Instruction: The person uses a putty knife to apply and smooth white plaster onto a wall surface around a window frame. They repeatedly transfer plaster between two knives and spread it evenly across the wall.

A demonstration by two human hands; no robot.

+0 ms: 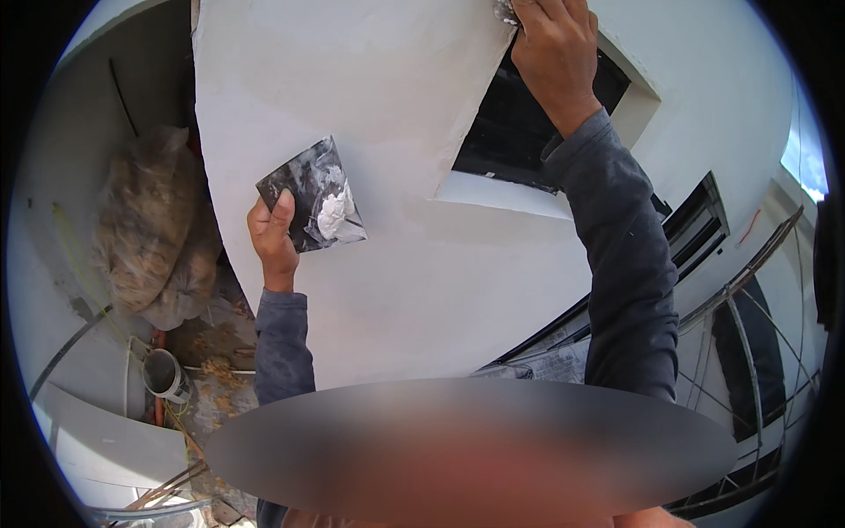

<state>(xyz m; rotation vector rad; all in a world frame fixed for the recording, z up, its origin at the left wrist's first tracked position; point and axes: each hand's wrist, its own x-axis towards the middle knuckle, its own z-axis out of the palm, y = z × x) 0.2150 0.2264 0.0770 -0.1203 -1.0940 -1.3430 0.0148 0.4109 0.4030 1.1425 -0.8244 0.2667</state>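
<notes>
Both our hands are full: our left hand (275, 233) pinches a dark plate (295, 176) before the wall (370, 79), our right hand (559, 62) grips a smeared tool (505, 11) near the window opening (506, 132), and tilting the plate could spill its white paste (334, 216).

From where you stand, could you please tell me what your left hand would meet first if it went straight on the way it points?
Beyond the black board it holds, the left hand would probably meet the white wall first, though the depth between them is unclear.
</notes>
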